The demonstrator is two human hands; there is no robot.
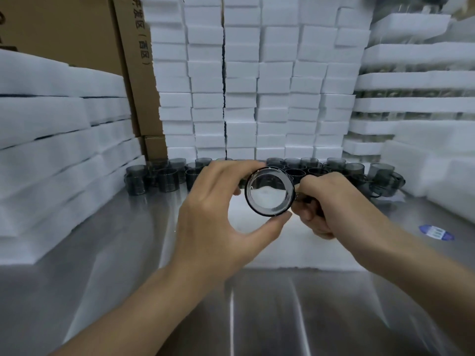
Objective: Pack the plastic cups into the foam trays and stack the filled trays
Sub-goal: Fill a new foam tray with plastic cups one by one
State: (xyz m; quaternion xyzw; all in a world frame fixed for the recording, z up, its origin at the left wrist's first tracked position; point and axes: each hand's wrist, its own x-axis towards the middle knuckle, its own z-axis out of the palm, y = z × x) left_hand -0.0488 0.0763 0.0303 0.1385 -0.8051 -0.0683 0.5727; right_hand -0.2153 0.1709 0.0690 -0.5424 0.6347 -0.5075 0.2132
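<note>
A smoky transparent plastic cup [269,192] is held up with its round mouth facing me, above the steel table. My left hand [221,214] curls round its left side, thumb under the rim and fingers over the top. My right hand [331,204] pinches the cup's handle on the right. A white foam tray [295,247] lies flat on the table below both hands, partly hidden by them. A row of several more dark cups [164,176] stands along the back of the table.
Stacks of white foam trays rise on the left [51,140] and across the back [244,86]. Filled trays with cups are stacked at the right [406,104]. Cardboard boxes [133,60] stand at the back left. A blue sticker [436,232] lies on the steel table [128,291].
</note>
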